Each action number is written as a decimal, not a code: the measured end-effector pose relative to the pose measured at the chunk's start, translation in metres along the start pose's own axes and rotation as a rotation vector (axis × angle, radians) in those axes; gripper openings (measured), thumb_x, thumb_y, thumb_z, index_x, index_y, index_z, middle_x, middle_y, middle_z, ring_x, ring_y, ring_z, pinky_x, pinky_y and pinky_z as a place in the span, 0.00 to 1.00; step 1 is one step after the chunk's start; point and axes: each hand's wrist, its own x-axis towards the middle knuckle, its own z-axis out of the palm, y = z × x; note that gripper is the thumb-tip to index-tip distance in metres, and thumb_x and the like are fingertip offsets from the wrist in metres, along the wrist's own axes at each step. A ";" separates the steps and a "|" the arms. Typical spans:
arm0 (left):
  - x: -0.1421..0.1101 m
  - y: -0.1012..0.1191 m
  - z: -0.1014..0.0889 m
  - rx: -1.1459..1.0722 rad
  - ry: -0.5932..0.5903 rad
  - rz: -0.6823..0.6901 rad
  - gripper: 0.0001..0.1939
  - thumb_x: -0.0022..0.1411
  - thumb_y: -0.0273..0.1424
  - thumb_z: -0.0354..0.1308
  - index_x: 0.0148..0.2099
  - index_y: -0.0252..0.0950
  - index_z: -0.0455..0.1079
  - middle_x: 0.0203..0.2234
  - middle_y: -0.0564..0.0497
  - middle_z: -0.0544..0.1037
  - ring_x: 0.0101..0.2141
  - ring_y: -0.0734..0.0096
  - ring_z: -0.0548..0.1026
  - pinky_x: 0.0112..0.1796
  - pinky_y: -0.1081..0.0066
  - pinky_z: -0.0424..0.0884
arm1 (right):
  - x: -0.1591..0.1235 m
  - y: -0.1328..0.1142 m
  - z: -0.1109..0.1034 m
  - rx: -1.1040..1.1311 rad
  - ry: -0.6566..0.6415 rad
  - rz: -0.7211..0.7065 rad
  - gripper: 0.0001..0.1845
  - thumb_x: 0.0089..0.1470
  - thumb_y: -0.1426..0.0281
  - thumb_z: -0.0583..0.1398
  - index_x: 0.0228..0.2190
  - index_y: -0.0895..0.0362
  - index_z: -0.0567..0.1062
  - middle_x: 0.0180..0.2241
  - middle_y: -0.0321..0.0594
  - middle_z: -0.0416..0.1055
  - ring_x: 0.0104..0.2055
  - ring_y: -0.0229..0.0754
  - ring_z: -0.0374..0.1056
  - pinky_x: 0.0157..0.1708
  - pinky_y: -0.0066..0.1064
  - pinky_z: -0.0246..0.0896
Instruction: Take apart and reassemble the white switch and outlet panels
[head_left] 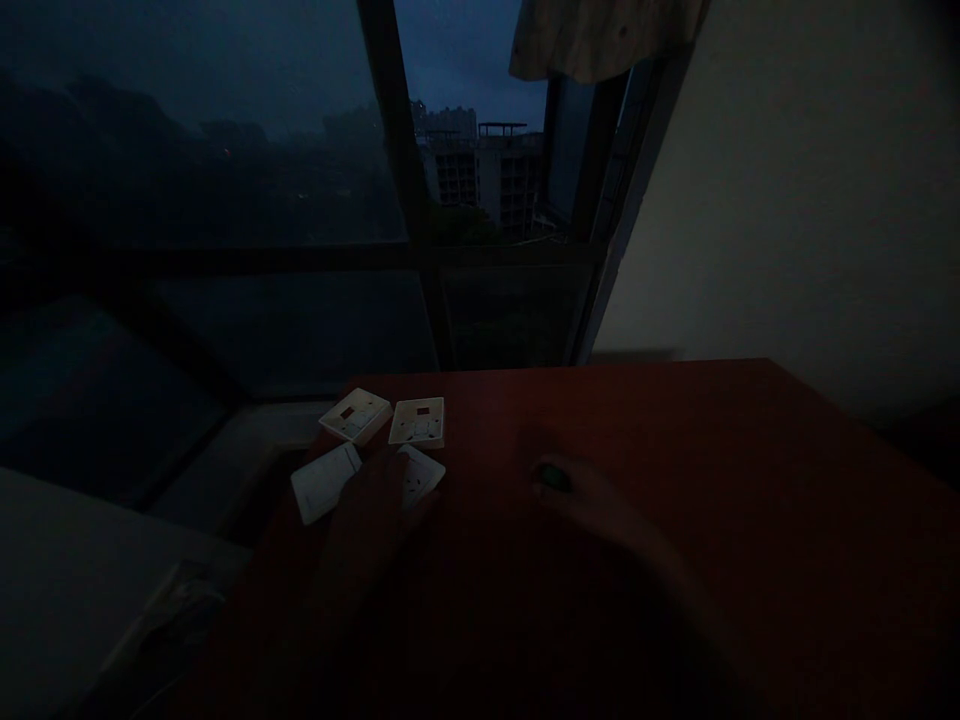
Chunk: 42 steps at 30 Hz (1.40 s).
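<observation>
In the dim light, my left hand lies over a white wall socket plate, with the thumb at its near edge and the fingers on its upper left side. Beside that hand, to the left, is a white switch-like plate. Just beyond are two square white open mounting boxes, one tilted at the left and one to its right. My right hand is closed around a small dark green object above the table; its kind is too dark to make out.
The reddish-brown table reaches toward a window and a pale wall at the right. A short curtain hangs at the top. Low at the left is a pale, unclear item beside the table edge.
</observation>
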 end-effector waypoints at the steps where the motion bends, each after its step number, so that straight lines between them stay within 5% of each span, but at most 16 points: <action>1: 0.000 0.000 0.000 0.022 0.010 0.009 0.21 0.55 0.39 0.60 0.49 0.38 0.65 0.52 0.39 0.69 0.56 0.40 0.60 0.49 0.54 0.62 | 0.000 -0.001 -0.001 0.027 0.039 0.019 0.13 0.50 0.65 0.60 0.38 0.55 0.74 0.39 0.42 0.75 0.40 0.46 0.70 0.42 0.37 0.62; 6: -0.001 0.012 0.001 0.127 0.051 0.088 0.22 0.56 0.40 0.60 0.51 0.40 0.64 0.56 0.41 0.66 0.56 0.42 0.60 0.52 0.50 0.60 | 0.000 -0.011 -0.008 0.250 0.217 0.101 0.18 0.56 0.55 0.53 0.35 0.56 0.73 0.33 0.42 0.74 0.35 0.45 0.71 0.37 0.36 0.65; 10: -0.005 0.040 0.009 0.173 0.044 0.306 0.16 0.63 0.36 0.54 0.52 0.40 0.64 0.55 0.43 0.67 0.55 0.51 0.64 0.53 0.55 0.61 | -0.001 -0.015 -0.016 0.152 0.462 0.090 0.19 0.52 0.52 0.56 0.27 0.55 0.72 0.30 0.39 0.71 0.36 0.46 0.68 0.37 0.34 0.62; 17: -0.011 0.089 0.026 0.153 -0.235 0.377 0.10 0.67 0.32 0.46 0.45 0.41 0.68 0.39 0.48 0.76 0.38 0.61 0.74 0.37 0.65 0.68 | -0.004 -0.006 -0.029 0.258 0.797 0.067 0.21 0.50 0.51 0.58 0.34 0.56 0.74 0.34 0.42 0.73 0.37 0.47 0.68 0.36 0.35 0.63; 21: -0.017 0.095 0.043 0.127 -0.332 0.398 0.12 0.67 0.32 0.45 0.40 0.40 0.70 0.35 0.47 0.76 0.35 0.61 0.74 0.35 0.65 0.67 | 0.003 0.002 -0.022 0.091 0.665 0.049 0.17 0.50 0.56 0.60 0.35 0.55 0.72 0.36 0.42 0.72 0.39 0.46 0.68 0.40 0.36 0.62; 27: -0.031 0.089 0.058 -0.087 -0.426 0.413 0.11 0.64 0.33 0.48 0.42 0.46 0.73 0.35 0.47 0.77 0.36 0.58 0.75 0.36 0.63 0.67 | 0.012 0.013 0.017 -0.097 0.398 0.016 0.09 0.49 0.68 0.59 0.35 0.54 0.69 0.36 0.41 0.71 0.38 0.46 0.68 0.40 0.38 0.62; 36: -0.033 0.087 0.060 -0.127 -0.559 0.538 0.09 0.63 0.31 0.52 0.44 0.42 0.71 0.39 0.49 0.77 0.38 0.63 0.74 0.39 0.67 0.68 | 0.015 0.007 0.054 -0.037 0.159 -0.249 0.24 0.49 0.75 0.58 0.49 0.51 0.68 0.53 0.41 0.66 0.55 0.43 0.63 0.55 0.38 0.58; 42: -0.030 0.090 0.057 -0.130 -0.578 0.538 0.09 0.63 0.29 0.52 0.44 0.42 0.70 0.40 0.51 0.77 0.39 0.64 0.74 0.39 0.69 0.67 | 0.013 0.008 0.050 -0.142 0.190 -0.140 0.16 0.54 0.75 0.53 0.44 0.55 0.73 0.45 0.43 0.74 0.47 0.43 0.70 0.49 0.36 0.63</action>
